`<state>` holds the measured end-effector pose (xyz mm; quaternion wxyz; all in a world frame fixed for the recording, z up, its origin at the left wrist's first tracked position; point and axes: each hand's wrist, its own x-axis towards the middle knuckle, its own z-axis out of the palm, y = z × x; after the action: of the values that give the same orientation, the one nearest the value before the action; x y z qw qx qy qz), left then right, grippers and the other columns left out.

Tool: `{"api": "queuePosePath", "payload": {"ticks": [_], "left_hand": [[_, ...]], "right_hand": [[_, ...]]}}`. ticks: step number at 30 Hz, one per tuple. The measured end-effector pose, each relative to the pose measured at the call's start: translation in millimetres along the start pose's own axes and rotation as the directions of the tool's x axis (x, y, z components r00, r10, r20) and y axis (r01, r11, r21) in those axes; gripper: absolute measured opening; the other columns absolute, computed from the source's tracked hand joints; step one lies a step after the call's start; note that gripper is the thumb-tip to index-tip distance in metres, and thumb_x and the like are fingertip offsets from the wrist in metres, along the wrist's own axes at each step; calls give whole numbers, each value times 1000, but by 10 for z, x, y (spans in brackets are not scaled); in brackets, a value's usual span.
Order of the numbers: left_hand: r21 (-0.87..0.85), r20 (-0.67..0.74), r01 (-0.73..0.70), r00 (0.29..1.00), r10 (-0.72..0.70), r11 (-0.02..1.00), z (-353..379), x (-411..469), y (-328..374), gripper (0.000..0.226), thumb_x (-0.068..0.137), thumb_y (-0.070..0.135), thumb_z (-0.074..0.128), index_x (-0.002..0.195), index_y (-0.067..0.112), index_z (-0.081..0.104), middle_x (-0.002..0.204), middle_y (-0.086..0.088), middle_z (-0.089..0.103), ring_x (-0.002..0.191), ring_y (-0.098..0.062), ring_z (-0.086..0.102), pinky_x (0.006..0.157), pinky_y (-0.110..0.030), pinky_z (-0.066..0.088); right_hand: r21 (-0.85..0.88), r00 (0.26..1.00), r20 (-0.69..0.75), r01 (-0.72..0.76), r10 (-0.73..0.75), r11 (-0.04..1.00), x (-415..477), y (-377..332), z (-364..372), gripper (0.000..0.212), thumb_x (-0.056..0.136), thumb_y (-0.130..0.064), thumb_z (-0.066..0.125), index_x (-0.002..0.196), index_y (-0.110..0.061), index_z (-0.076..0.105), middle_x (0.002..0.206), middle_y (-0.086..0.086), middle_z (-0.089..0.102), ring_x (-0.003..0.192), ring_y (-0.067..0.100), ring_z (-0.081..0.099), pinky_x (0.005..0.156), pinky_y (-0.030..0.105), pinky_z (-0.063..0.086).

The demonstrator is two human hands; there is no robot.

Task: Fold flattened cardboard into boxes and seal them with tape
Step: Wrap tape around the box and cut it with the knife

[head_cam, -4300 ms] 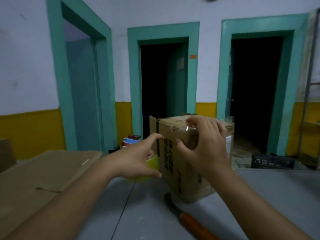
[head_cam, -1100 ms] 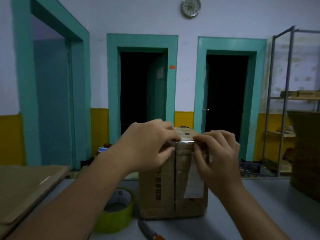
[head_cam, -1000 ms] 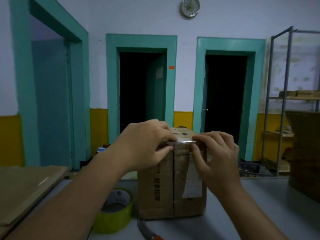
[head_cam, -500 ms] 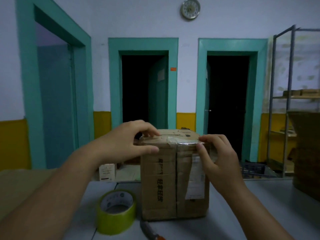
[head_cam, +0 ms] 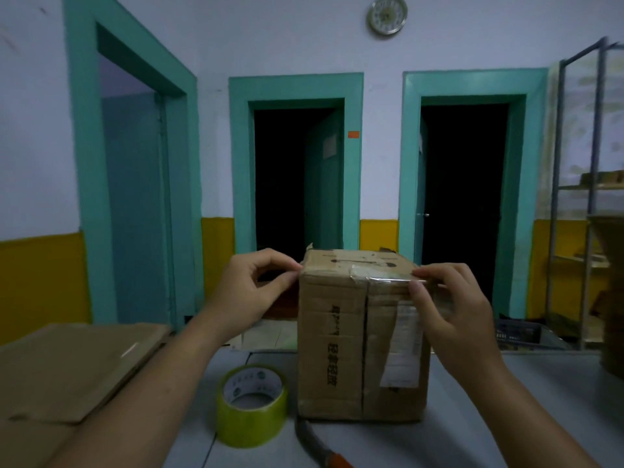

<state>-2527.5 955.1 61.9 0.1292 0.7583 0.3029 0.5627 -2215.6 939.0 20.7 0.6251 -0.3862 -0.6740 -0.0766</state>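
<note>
A brown cardboard box [head_cam: 334, 352] stands upright on the grey table [head_cam: 499, 400], flaps closed, with a white label on its near face. A strip of clear tape [head_cam: 381, 275] runs along its top front edge. My right hand [head_cam: 449, 315] pinches the strip's right end at the box's top right corner. My left hand [head_cam: 253, 292] is at the top left corner, thumb and fingers pinched together against the edge; what they grip I cannot make out. A yellow-green tape roll [head_cam: 251, 408] lies flat on the table left of the box.
Flattened cardboard sheets [head_cam: 67, 373] are stacked at the left. A knife with an orange handle [head_cam: 324, 450] lies in front of the box. A metal shelf rack [head_cam: 587, 204] and stacked cardboard stand at the right. Three teal doorways are behind the table.
My left hand slid left off the box top to its left corner. The right hand stayed at the tape's right end. The camera shifted slightly; the box stayed in place.
</note>
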Motion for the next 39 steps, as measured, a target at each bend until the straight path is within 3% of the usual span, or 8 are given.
{"api": "queuePosePath", "payload": {"ticks": [3, 10, 19, 25, 29, 32, 36, 39], "left_hand": [[12, -20, -42, 999, 42, 999, 37, -13, -29, 17, 96, 4, 72, 99, 20, 76, 115, 6, 76, 117, -14, 70, 98, -42, 60], [105, -155, -42, 986, 58, 994, 83, -79, -135, 17, 94, 12, 76, 95, 29, 78, 93, 12, 77, 91, -17, 76, 82, -48, 64], [6, -92, -10, 996, 10, 1000, 175, -38, -96, 24, 101, 13, 65, 112, 30, 77, 114, 12, 68, 114, -18, 69, 97, -48, 60], [-205, -134, 101, 982, -130, 974, 183, -49, -47, 22, 99, 6, 66, 111, 19, 78, 106, 0, 78, 104, -19, 74, 89, -41, 62], [-467, -80, 277, 932, -353, 840, 275, -35, 36, 20, 102, 4, 60, 108, 11, 78, 101, -8, 78, 90, -19, 74, 71, -35, 59], [-516, -154, 307, 885, -440, 799, 373, -9, 74, 18, 102, 6, 60, 108, 13, 77, 94, 0, 76, 87, -14, 69, 79, -40, 55], [-479, -237, 280, 871, -429, 832, 485, -45, 143, 21, 101, 37, 65, 104, 17, 69, 87, 6, 71, 87, -15, 64, 78, -38, 51], [-502, -208, 315, 860, -466, 806, 550, -55, 207, 15, 100, 27, 67, 111, 16, 66, 105, -10, 70, 97, -24, 67, 75, -36, 52]], "right_hand": [[37, 1000, 8, -4, 4, 999, 2, 4, 5, 27, 94, -41, 60, 110, -20, 65, 113, -4, 55, 107, 8, 59, 82, 10, 52], [110, 1000, 19, -14, 12, 994, -10, -48, 2, 33, 90, -44, 61, 111, -19, 66, 116, -1, 54, 110, 8, 58, 78, 8, 53], [152, 1000, 8, 6, -7, 988, -1, -37, -8, 32, 91, -42, 62, 110, -17, 67, 115, -4, 55, 111, 9, 61, 87, 18, 57], [179, 1000, 19, -2, -1, 984, -27, -57, 5, 29, 93, -40, 63, 111, -18, 67, 116, -4, 56, 114, 14, 62, 91, 29, 60], [213, 998, 21, -57, 54, 975, -40, -109, 26, 29, 93, -38, 64, 118, -23, 65, 119, -5, 57, 114, 12, 62, 92, 30, 60], [314, 986, 7, -162, 169, 936, -38, -161, 44, 33, 98, -26, 64, 130, -22, 61, 120, -3, 64, 113, 11, 66, 89, 28, 60], [325, 946, -113, -253, 303, 911, -1, -201, 19, 16, 97, -29, 67, 110, -19, 70, 99, -5, 73, 98, 9, 70, 81, 27, 61], [295, 947, -131, -245, 293, 923, 4, -220, 1, 9, 96, -26, 69, 96, -20, 75, 87, -8, 74, 87, 9, 71, 74, 25, 60]]}}
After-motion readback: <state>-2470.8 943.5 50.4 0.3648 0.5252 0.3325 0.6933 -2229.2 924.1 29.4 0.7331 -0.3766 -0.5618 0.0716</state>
